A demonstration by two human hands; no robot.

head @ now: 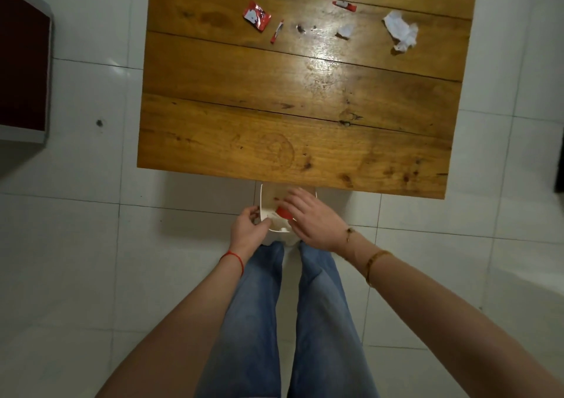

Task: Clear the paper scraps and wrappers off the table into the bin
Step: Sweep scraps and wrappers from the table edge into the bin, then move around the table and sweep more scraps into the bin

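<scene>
White floor tiles (91,245) surround a wooden plank surface (274,141), glossy under a glare patch in its middle. Along its far part the litter lies spread out: a crumpled red-and-white wrapper (257,16), a thin red-and-white strip (276,31) just beside it, another small red wrapper (345,5) farther right, a small white paper scrap (345,30), and a bigger crumpled white paper (401,31) nearest the right edge. Down on the floor, partly tucked under the near edge, sits a small white bin (262,202), with white paper and something red (283,213) inside. The left hand (248,229) has its fingers curled on the bin's near rim. The right hand (311,217) hovers over the opening, fingers loosely spread; whether they touch the red piece I cannot tell. Blue jeans (259,321) stand below.
</scene>
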